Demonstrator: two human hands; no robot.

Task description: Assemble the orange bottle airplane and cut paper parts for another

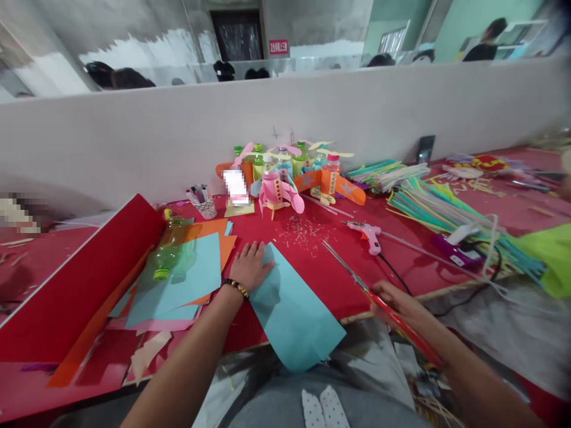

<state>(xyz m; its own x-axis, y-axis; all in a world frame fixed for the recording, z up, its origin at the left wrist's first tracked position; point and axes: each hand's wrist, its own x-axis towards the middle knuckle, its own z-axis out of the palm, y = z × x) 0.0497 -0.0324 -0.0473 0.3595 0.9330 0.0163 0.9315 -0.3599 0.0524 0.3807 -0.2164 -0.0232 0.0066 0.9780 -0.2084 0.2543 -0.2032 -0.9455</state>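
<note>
A sheet of light blue paper (297, 309) lies slanted over the front edge of the red table, its near corner hanging toward my lap. My left hand (250, 266), with a beaded bracelet at the wrist, rests flat on the table and the sheet's upper left edge, fingers stretched out. To the right of the sheet, my right hand (395, 300) is wrapped round the red handles of long scissors (363, 285). Their blades point up and left, apart from the paper. Beyond them a pink hot glue gun (366, 235) lies on the table.
Coloured paper sheets (200, 261) and green plastic bottles (167, 255) lie on the left. Bottle-and-paper rocket models (285, 184) stand near the wall beside a pen cup (205, 205). Pipe cleaners (439, 211) and a purple power strip (457, 252) with cables are at the right.
</note>
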